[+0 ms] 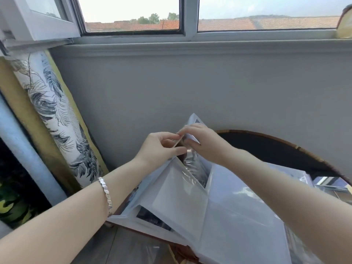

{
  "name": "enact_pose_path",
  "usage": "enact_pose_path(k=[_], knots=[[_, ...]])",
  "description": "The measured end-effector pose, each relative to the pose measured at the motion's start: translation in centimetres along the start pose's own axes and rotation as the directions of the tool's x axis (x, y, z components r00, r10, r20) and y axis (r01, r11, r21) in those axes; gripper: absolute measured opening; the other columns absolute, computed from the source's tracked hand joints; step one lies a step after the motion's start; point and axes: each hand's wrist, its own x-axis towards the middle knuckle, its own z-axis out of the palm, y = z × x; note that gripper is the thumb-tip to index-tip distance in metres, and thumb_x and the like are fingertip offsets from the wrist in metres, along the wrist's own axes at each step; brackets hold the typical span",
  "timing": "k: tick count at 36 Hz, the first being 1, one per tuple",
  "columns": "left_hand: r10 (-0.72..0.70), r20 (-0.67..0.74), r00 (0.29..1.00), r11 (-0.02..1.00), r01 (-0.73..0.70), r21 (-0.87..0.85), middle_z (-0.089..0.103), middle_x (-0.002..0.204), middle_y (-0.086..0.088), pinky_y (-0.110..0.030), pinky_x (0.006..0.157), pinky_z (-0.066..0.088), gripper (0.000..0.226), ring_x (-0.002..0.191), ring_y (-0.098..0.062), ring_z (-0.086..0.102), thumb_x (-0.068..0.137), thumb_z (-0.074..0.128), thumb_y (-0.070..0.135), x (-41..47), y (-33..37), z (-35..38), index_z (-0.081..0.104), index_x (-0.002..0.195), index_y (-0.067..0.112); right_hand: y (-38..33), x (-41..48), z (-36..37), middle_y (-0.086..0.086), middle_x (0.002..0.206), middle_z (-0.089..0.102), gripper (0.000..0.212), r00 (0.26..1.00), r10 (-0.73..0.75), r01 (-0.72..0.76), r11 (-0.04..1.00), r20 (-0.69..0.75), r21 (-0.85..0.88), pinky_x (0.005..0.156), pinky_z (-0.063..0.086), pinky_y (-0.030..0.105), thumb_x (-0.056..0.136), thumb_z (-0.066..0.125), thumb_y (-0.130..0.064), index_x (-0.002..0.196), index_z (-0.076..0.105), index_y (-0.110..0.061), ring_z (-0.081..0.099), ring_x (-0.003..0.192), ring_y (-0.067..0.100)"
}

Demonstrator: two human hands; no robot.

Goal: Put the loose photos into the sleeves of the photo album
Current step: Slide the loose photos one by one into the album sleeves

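The left hand (160, 149) pinches a photo (179, 142) between thumb and fingers, seen edge-on just below the middle of the frame. The right hand (205, 143), touching it from the right, curls its fingers round the top of a clear sleeve (192, 162) on a lifted page. That crinkled sleeve already holds a dark print, too blurred to read. The page belongs to the photo album (228, 216), lying open across the lower centre. One pocket shows only white backing, and another at lower left holds a dark picture. Loose photos (329, 182) lie at the right edge on a round dark table (285, 139) with a woven rim. A silver bracelet (106, 195) circles the left wrist. A leaf-patterned curtain (53, 111) hangs at left, below a window (131, 14) looking onto tiled roofs.
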Motion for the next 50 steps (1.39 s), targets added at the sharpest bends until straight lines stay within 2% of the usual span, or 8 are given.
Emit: enact_pose_path(k=[3,6,13,24,30,34,40,50], knots=[[-0.077,0.093,0.993,0.974,0.055,0.219,0.064,0.075,0.007,-0.021,0.069,0.048,0.053,0.066,-0.005,0.06,0.062,0.085,0.02,-0.5,0.2,-0.4,0.062,0.109,0.024,0.3,0.7,-0.7,0.0,0.107,0.061,0.018,0.999,-0.024,0.025,0.999,0.035,-0.029,0.076,0.031,0.007,0.09,0.058,-0.01,0.105,0.068,-0.013,0.046,0.09,0.007],[-0.16,0.101,0.982,0.896,0.102,0.433,0.056,0.067,0.01,-0.023,0.06,0.042,0.039,0.061,-0.008,0.052,0.054,0.085,0.038,-1.0,0.0,-0.5,0.062,0.082,0.025,0.5,0.9,-1.1,-0.005,0.101,0.058,0.016,0.997,-0.038,0.042,0.997,0.063,-0.064,0.077,0.033,0.013,0.091,0.058,-0.014,0.102,0.069,-0.014,0.046,0.084,0.007],[-0.054,-0.001,0.999,0.9,0.049,0.434,0.049,0.037,0.016,-0.008,0.036,0.029,0.028,0.037,0.002,0.043,0.065,0.079,0.019,-1.4,-0.2,-0.7,0.059,0.045,0.021,0.4,1.6,-2.3,0.004,0.097,0.065,0.017,0.987,-0.129,0.143,0.977,0.099,-0.16,0.08,0.032,0.018,0.093,0.052,-0.009,0.097,0.069,-0.007,0.053,0.094,0.02],[-0.018,-0.081,0.997,0.926,0.047,0.375,0.06,0.056,0.007,-0.021,0.052,0.038,0.019,0.053,-0.008,0.053,0.062,0.084,0.024,-1.5,-0.7,-1.4,0.066,0.056,0.018,-0.8,2.8,-2.1,0.002,0.104,0.066,0.023,0.954,-0.229,0.27,0.937,0.191,-0.223,0.093,0.036,0.032,0.092,0.052,-0.007,0.102,0.07,-0.016,0.059,0.096,0.022],[0.051,-0.164,0.985,0.931,0.013,0.365,0.063,0.06,0.006,-0.028,0.058,0.045,0.018,0.06,-0.013,0.058,0.066,0.082,0.027,-1.8,-0.9,-1.6,0.068,0.058,0.018,-1.3,3.1,-2.3,-0.005,0.111,0.063,0.026,0.948,-0.172,0.236,0.945,0.269,-0.228,0.096,0.035,0.03,0.09,0.054,-0.009,0.107,0.068,-0.022,0.049,0.086,0.005],[0.063,-0.162,0.985,0.907,0.011,0.422,0.06,0.058,0.009,-0.032,0.063,0.047,0.024,0.062,-0.015,0.058,0.068,0.08,0.032,-2.0,-1.0,-1.5,0.063,0.055,0.021,-1.7,3.2,-2.1,-0.006,0.109,0.063,0.024,0.925,-0.171,0.26,0.935,0.34,-0.24,0.089,0.036,0.022,0.086,0.059,-0.011,0.106,0.068,-0.021,0.057,0.101,0.012],[0.0,-0.14,0.99,0.93,0.052,0.364,0.059,0.057,0.007,-0.034,0.065,0.046,0.025,0.059,-0.014,0.054,0.067,0.08,0.03,-1.6,-1.0,-1.6,0.063,0.057,0.016,-2.2,3.9,-2.5,-0.013,0.091,0.052,0.021,0.914,-0.085,0.206,0.939,0.396,-0.274,0.07,0.03,0.015,0.077,0.07,-0.016,0.098,0.067,-0.018,0.047,0.087,0.007],[0.003,-0.088,0.996,0.932,0.029,0.36,0.062,0.056,0.003,-0.029,0.059,0.042,0.025,0.055,-0.013,0.053,0.066,0.081,0.03,-1.2,-0.5,-1.9,0.065,0.06,0.011,-3.5,5.3,-3.0,-0.005,0.081,0.062,0.013,0.888,-0.017,0.17,0.941,0.459,-0.293,0.081,0.05,0.039,0.069,0.08,-0.019,0.079,0.072,-0.018,0.058,0.089,0.018]])
